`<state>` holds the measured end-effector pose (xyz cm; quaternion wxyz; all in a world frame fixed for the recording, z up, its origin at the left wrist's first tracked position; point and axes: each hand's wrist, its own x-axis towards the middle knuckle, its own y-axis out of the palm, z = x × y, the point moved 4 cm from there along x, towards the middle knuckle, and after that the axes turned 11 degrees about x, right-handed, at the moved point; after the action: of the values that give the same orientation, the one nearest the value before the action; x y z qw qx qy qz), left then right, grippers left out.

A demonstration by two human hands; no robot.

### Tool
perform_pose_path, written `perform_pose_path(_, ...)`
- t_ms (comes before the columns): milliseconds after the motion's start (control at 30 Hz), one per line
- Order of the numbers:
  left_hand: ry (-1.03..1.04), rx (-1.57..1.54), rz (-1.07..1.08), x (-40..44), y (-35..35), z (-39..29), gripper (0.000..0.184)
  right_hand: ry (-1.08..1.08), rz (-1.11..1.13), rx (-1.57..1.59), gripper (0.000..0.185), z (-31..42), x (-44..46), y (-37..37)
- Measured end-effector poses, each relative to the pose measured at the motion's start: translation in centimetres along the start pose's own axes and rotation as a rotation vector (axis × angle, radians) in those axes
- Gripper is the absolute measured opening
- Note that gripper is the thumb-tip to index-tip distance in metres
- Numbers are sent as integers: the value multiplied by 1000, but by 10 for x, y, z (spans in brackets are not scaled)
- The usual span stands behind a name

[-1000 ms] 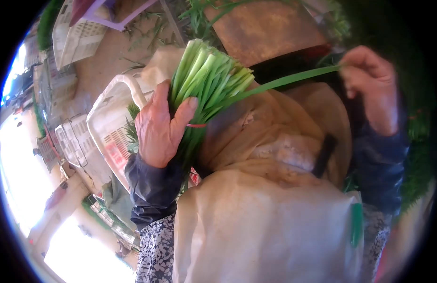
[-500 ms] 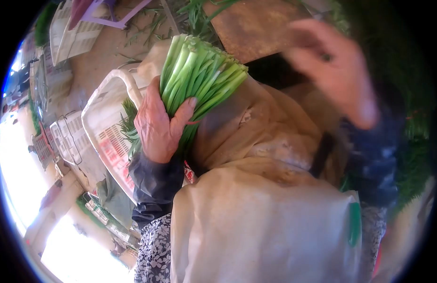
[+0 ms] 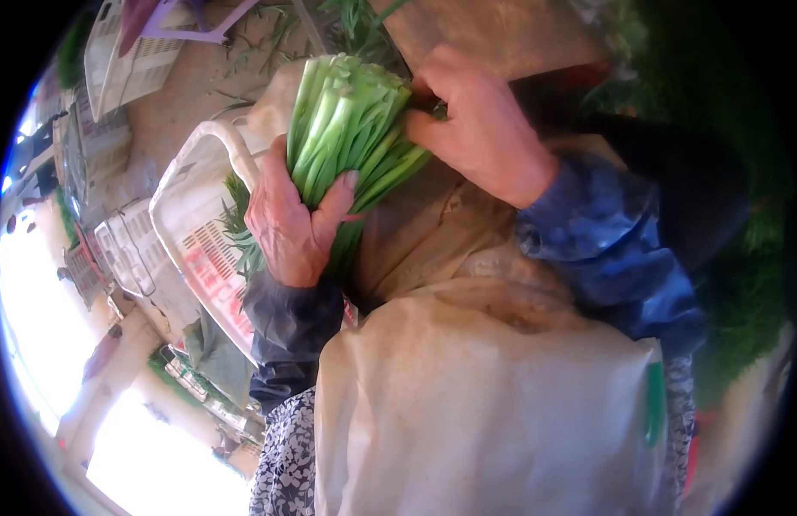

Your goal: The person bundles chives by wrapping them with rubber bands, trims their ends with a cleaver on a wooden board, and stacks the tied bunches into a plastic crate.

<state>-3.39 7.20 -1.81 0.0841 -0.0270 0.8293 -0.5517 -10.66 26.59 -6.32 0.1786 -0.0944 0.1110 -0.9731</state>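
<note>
While a bunch of green stalks [image 3: 342, 129] is held above a beige apron [image 3: 484, 387], both hands meet at it.

Left hand [image 3: 295, 219] wraps it firmly, thumb beside a red band [image 3: 355, 218]; right hand [image 3: 484, 129] bends its fingers at the edge, any pinch hidden. White basket [image 3: 207, 132] beside the left hand.

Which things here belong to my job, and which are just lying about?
In the job:
bunch of green stalks, in your left hand, right hand at its side
red band on the stalks

Apparently lying about:
purple frame
white crate, upper left
loose leaves on the floor
</note>
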Motion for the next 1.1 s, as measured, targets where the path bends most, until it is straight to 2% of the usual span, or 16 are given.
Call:
perform_pose_path(67, 88, 63, -11, -1, 2, 7, 79, -27, -7, -16, 20, -5, -1, 6)
perform_pose_path(100, 92, 71, -8, -3, -1, 6, 79, -58, -9, -40, 19, -5, -1, 7)
perform_pose_path(167, 237, 263, 12, -8, -5, -3, 100, -85, -21, -109, 18, -6, -3, 6)
perform_pose_path(200, 242, 267, 11, -9, -6, -3, 100, -110, -24, -183, 17, -7, -5, 7)
perform_pose_path(267, 133, 192, 128, -12, 0, 5, 115, -77, -52, -281, 15, -26, -5, 3)
perform_pose_path(433, 99, 100, 86, -18, 0, 19, 109, 209, 52, -648, 13, -68, -1, -45)
perform_pose_path(500, 137, 154, 24, -22, 1, 22, 106, 241, 16, -304, 19, -56, -4, -54)
perform_pose_path(533, 134, 155, 23, -22, 2, 24, 106, 239, 18, -303, 19, -48, -8, -46)
perform_pose_path(600, 152, 177, -2, -24, 2, 23, 105, 37, 81, 306, 25, -16, -14, -18)
perform_pose_path(667, 185, 218, -15, -28, 5, 22, 103, -35, 37, 192, 30, -6, -21, -1)
perform_pose_path(733, 210, 264, -45, -33, 5, 25, 101, -51, -16, 126, 23, -10, -21, 1)
perform_pose_path(800, 222, 303, -67, -38, 7, 27, 97, 182, -96, 332, 12, -29, -21, -6)
perform_pose_path(833, 220, 291, -63, -38, 6, 25, 96, 257, -208, 287, 3, -33, -20, -18)
perform_pose_path(967, 242, 242, -86, -41, 9, 30, 97, 387, -118, 267, 7, -64, -22, -35)
perform_pose_path(1067, 213, 247, -64, -41, 9, 33, 97, 258, -253, 663, 17, -62, -23, -9)
perform_pose_path(1100, 252, 243, -94, -41, 9, 35, 98, 398, 95, 664, 16, -55, -24, -8)
